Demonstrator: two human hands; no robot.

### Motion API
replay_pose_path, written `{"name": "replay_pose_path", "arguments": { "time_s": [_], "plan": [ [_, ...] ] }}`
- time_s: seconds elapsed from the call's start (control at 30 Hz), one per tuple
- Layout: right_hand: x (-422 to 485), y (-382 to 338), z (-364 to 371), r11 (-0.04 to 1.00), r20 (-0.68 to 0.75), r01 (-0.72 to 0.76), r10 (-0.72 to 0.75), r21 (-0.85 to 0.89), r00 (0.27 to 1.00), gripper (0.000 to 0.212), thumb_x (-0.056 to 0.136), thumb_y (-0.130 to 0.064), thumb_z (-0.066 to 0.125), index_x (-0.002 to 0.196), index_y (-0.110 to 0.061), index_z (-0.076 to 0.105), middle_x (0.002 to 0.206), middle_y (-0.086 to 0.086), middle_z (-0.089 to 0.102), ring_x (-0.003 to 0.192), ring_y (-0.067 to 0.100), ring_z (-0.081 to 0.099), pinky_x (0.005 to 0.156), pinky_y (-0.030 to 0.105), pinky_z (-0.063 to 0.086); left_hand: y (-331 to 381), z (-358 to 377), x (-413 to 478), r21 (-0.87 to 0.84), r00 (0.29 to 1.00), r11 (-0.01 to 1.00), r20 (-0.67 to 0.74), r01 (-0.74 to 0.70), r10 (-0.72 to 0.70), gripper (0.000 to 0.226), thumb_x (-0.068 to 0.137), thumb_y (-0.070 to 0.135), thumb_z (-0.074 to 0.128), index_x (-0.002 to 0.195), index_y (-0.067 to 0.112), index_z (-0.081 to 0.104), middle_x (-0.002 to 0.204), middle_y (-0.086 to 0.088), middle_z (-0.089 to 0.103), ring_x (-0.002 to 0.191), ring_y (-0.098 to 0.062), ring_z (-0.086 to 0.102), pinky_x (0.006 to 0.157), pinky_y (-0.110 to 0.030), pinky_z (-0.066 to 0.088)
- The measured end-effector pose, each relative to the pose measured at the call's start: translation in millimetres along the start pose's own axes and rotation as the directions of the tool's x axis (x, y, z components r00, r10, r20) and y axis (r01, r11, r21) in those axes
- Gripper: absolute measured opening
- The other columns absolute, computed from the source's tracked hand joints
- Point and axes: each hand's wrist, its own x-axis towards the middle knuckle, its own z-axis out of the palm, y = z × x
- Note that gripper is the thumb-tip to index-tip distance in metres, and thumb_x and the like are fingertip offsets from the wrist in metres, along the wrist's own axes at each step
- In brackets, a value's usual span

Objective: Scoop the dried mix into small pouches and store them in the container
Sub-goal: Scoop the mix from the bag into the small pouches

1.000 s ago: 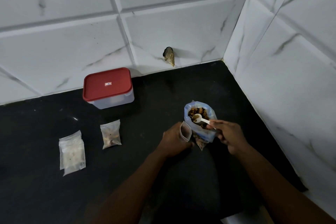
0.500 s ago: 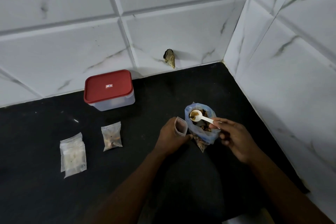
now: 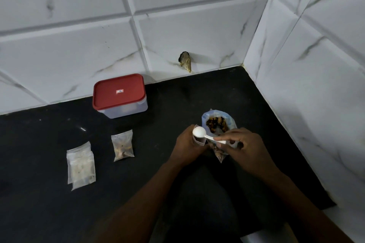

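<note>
1. Head view looks down on a black surface (image 3: 49, 203) in a tiled corner.
2. The left hand (image 3: 187, 144) has its grip closed round a small pouch (image 3: 199, 141). It holds the pouch up with the mouth open.
3. The right hand (image 3: 245, 150) has its grip pinched on the handle of a white spoon (image 3: 199, 132). The spoon's bowl is turned over right on the pouch's mouth, so I think the mix is being tipped in now.
4. The big bag (image 3: 216, 124) of dried mix stands open at 1 o'clock from the left hand, just beside both hands. It looks like it has plenty of mix in it.
5. Done so far: one filled pouch (image 3: 122, 148) lies flat at 9 o'clock from the left hand, well apart.
6. Left to do: a pile of empty pouches (image 3: 81, 165) waits farther out at 8 o'clock.
7. The container (image 3: 119, 94) sits at 11 o'clock by the wall with its red lid on. I cannot tell what is inside.
8. I think the job is only just started, and the filled pouch is not put away yet.
</note>
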Motion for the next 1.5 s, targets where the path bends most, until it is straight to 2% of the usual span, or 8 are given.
{"name": "replay_pose_path", "arguments": {
  "time_s": [0.2,0.4,0.6,0.73,0.83,1.07,1.33,1.5],
  "plan": [
    [-11,8,7,0.978,-0.074,0.161,-0.172,-0.135,0.982,0.022,0.094,-0.037,0.060,0.111,-0.032,0.073,0.107,-0.020,0.069,0.098,0.002,0.062,0.080,0.027,0.053,-3,2,-1,0.025,1.000,1.000,-0.010,-0.013,0.013,0.045,0.071,0.029,0.092,0.105,0.024,0.062,0.101,0.008,0.070,0.095,-0.008,0.068,0.082,-0.029,0.057],
    [-11,1,5,0.889,-0.199,-0.227,0.325,0.398,0.925,0.017,0.090,-0.016,0.073,0.102,-0.028,0.076,0.094,-0.012,0.077,0.090,0.002,0.072,0.070,0.017,0.055,-1,-3,-2,0.069,0.999,0.997,0.043,0.021,-0.024,0.043,0.073,0.035,0.090,0.104,0.029,0.061,0.101,0.010,0.067,0.092,-0.005,0.065,0.079,-0.025,0.056],
    [1,34,13,0.836,-0.246,-0.466,0.535,0.288,0.808,0.016,0.090,-0.019,0.075,0.104,-0.026,0.076,0.094,-0.011,0.075,0.092,0.003,0.071,0.080,0.028,0.060,3,-5,-4,0.083,0.997,0.995,0.053,0.054,-0.058,0.051,0.072,0.041,0.090,0.107,0.028,0.057,0.103,0.010,0.064,0.093,-0.006,0.063,0.075,-0.023,0.051],
    [3,34,24,0.879,-0.197,-0.475,0.475,0.052,0.858,0.021,0.092,-0.028,0.072,0.112,-0.024,0.073,0.099,-0.014,0.069,0.094,0.002,0.065,0.074,0.018,0.049,4,-6,-6,0.122,0.994,0.989,0.056,0.085,-0.092,0.062,0.070,0.037,0.093,0.109,0.027,0.046,0.103,0.011,0.056,0.093,-0.006,0.058,0.079,-0.025,0.051],
    [1,24,29,0.906,-0.279,-0.363,0.298,-0.217,0.913,0.033,0.085,-0.036,0.075,0.116,-0.028,0.069,0.112,-0.009,0.066,0.104,0.011,0.060,0.081,0.031,0.053,4,-12,-7,0.144,0.983,0.982,0.115,0.125,-0.142,0.070,0.073,0.024,0.089,0.111,0.034,0.031,0.107,0.012,0.049,0.104,-0.010,0.056,0.098,-0.041,0.054],
    [-8,-47,55,0.905,0.074,-0.307,0.298,0.294,0.952,0.030,0.084,-0.035,0.080,0.112,-0.036,0.067,0.105,-0.017,0.069,0.097,-0.012,0.062,0.074,0.010,0.050,8,-32,-18,0.056,0.973,0.987,0.167,0.149,-0.157,0.082,0.051,0.063,0.074,0.114,0.032,0.033,0.122,-0.001,0.052,0.114,-0.018,0.058,0.101,-0.049,0.053],
    [-3,-72,90,0.868,0.020,-0.300,0.318,0.396,0.948,0.009,0.093,-0.023,0.072,0.098,-0.030,0.074,0.094,-0.016,0.074,0.092,-0.001,0.069,0.081,0.023,0.057,-13,-78,-52,-0.099,0.964,0.971,0.177,0.216,-0.197,0.091,0.057,0.055,0.089,0.129,0.037,0.036,0.135,0.000,0.055,0.122,-0.021,0.060,0.098,-0.045,0.058],
    [7,-93,120,0.759,0.191,-0.398,0.351,0.515,0.917,0.007,0.093,-0.023,0.071,0.096,-0.026,0.077,0.090,-0.005,0.076,0.086,0.010,0.071,0.078,0.030,0.057,-27,-122,-93,-0.388,0.993,0.914,0.031,0.120,-0.117,0.022,0.105,0.023,0.054,0.117,0.011,0.067,0.110,-0.005,0.075,0.100,-0.018,0.073,0.080,-0.029,0.059]
  ]
}}
